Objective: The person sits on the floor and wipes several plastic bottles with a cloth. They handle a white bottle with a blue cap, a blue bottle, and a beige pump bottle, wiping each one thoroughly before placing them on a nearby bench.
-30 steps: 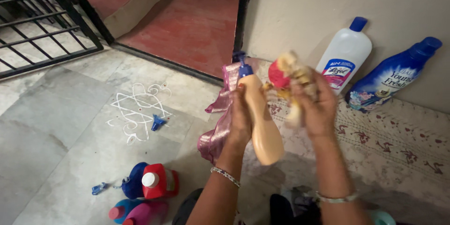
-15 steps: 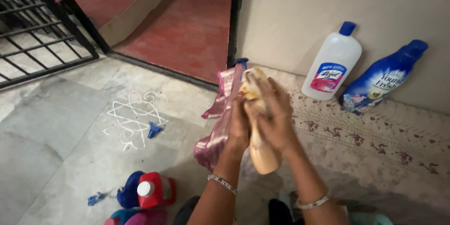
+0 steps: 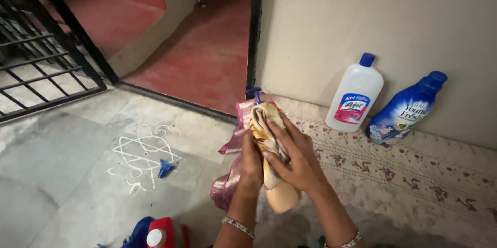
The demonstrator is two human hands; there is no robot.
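The left hand [image 3: 252, 162] is closed around a smooth peach pump bottle [image 3: 281, 196], held upright above the stone floor [image 3: 62, 175]. The right hand [image 3: 295, 157] presses a crumpled yellow-and-cream cloth [image 3: 266, 124] flat against the bottle's upper body, fingers wrapped over it.

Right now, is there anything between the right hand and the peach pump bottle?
Yes. A crumpled yellowish cloth lies between the right hand and the peach pump bottle, wrapped over its upper part. The left hand holds the bottle from the other side, apparently with nothing between.
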